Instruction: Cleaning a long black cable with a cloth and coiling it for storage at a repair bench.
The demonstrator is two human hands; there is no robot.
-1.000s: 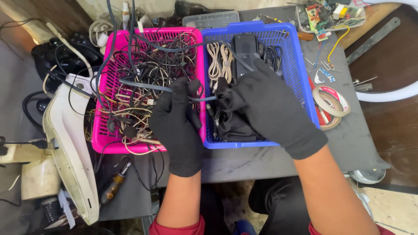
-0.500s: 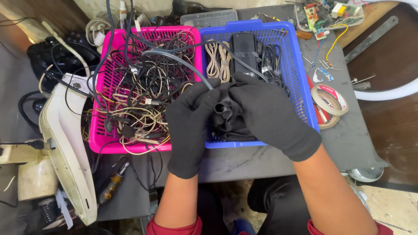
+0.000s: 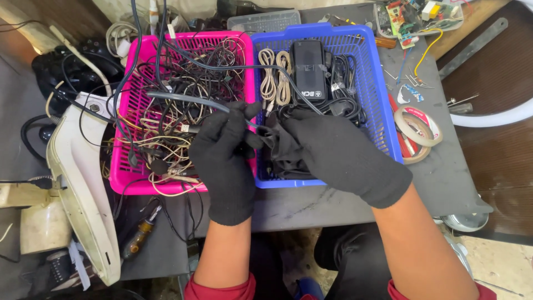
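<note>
Hard to make out: a dark bundle (image 3: 280, 147), half hidden under the right hand (image 3: 338, 153) and blending with the black glove. Left hand (image 3: 222, 150) closed around a dark cable (image 3: 189, 100) that runs from the bundle back over the pink basket (image 3: 119, 178). Both held just above the seam between the pink basket and the blue basket (image 3: 383, 128). Pink basket: a tangle of thin wires, ends lost in the mess. Blue basket: two coiled beige cords (image 3: 276, 78), a black power brick (image 3: 308, 71), more black leads. Right of the blue basket, on the bench (image 3: 438, 178), a roll of tape (image 3: 417, 125). Left of the pink basket, a white casing (image 3: 78, 183), partly cut off.
</note>
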